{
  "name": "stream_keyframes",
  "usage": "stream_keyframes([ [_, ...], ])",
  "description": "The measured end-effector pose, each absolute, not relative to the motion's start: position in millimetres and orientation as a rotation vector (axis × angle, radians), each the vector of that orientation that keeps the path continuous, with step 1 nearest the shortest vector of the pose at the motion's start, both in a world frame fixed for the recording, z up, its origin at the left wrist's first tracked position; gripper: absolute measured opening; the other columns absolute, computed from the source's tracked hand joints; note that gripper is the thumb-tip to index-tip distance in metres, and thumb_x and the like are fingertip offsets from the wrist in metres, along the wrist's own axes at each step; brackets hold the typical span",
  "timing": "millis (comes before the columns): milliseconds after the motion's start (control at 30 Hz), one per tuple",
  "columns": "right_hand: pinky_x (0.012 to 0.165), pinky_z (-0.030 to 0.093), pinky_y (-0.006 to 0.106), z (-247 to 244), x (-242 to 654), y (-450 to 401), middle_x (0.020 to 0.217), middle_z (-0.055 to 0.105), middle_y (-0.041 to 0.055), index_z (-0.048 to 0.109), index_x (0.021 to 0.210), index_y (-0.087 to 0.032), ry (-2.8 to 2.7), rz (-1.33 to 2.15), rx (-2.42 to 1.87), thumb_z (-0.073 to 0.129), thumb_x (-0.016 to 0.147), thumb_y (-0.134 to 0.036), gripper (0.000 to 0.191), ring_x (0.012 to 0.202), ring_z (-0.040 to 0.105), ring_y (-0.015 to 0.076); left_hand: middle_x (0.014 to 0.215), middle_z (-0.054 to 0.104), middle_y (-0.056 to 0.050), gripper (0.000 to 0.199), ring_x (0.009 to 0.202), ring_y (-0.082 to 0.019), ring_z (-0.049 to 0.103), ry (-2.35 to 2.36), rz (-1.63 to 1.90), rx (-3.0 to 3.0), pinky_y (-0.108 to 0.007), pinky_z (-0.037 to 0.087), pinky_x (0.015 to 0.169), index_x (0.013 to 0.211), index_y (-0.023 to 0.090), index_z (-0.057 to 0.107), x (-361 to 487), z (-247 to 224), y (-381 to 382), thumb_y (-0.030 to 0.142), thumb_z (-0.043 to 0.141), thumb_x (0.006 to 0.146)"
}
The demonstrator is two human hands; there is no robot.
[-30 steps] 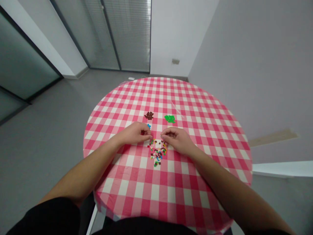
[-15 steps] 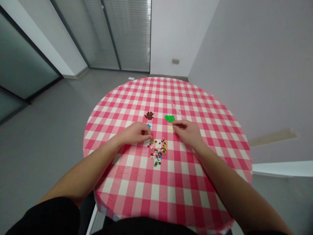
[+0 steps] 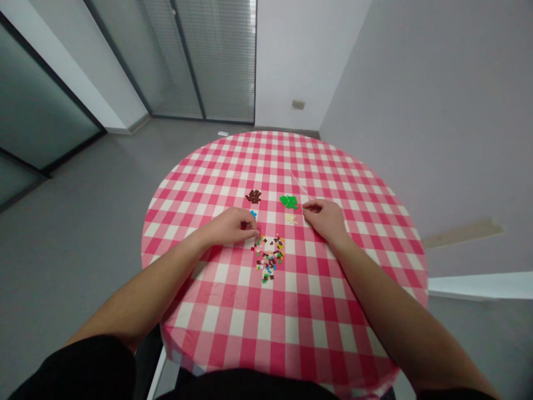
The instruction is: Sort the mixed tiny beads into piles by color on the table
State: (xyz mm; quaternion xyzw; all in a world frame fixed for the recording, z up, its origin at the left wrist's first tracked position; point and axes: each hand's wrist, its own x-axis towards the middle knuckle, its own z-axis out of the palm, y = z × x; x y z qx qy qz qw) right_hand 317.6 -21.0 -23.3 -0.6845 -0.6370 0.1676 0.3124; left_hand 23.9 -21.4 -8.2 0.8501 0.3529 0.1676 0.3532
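Small multicoloured pieces (image 3: 270, 258), ungrouped; beyond them, grouped brown pieces (image 3: 254, 196), green pieces (image 3: 288, 202), cream pieces (image 3: 291, 219), blue pieces (image 3: 254, 214). Left hand (image 3: 235, 225), right hand (image 3: 327, 219): closure indeterminable.

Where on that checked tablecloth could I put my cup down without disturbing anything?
Bare cloth shows beyond the brown pile, out to the far rim, and between the mixed-colour pieces and the near edge, with a forearm either side. It is crowded mid-table, where the green, cream and blue pieces sit between the hands.
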Motion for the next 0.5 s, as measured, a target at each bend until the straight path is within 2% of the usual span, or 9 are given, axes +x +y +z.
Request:
stream_keyframes([
  [500,0.078,0.054,0.037,-22.5,318.9,-22.3,0.091,0.077,0.0086,0.080,0.091,-0.017,-1.907,0.413,-1.772,0.063,0.078,-0.019,0.021,0.084,0.070,0.0245,0.071,0.068,-0.003,0.021,0.062,-0.011,0.055,0.907,0.443,2.196,-0.026,0.037,0.059,0.079,0.016,0.074,26.2,-6.9,-21.9,0.031,0.061,0.087],
])
